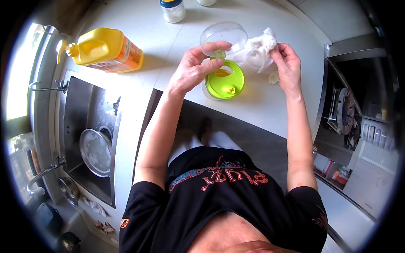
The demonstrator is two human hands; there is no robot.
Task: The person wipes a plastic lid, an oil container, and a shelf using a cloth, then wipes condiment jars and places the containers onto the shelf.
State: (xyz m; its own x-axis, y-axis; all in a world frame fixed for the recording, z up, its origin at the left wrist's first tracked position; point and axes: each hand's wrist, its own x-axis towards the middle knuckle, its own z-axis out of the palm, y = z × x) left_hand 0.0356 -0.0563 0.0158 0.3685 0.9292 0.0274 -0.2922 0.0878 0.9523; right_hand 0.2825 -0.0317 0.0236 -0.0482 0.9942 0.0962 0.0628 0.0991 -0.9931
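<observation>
My left hand (192,67) pinches a clear round plastic cover (225,36) by its small pale green end, thumb and fingers closed on it. Just below, a container with a bright green lid (225,84) stands on the counter. That lid has an opening and a small yellow spout, and yellow shows inside the opening. My right hand (287,65) is closed on a crumpled white cloth or paper towel (262,46), which hangs to the left beside the clear cover. Under the right fingers lies a small pale piece (274,78), too unclear to name.
A yellow pump jug (105,50) stands at the left of the white counter (168,46). A jar with a blue lid (173,12) is at the back. On the left is a sink (78,109) holding a metal pan (95,152). Open drawers (337,168) lie to the right.
</observation>
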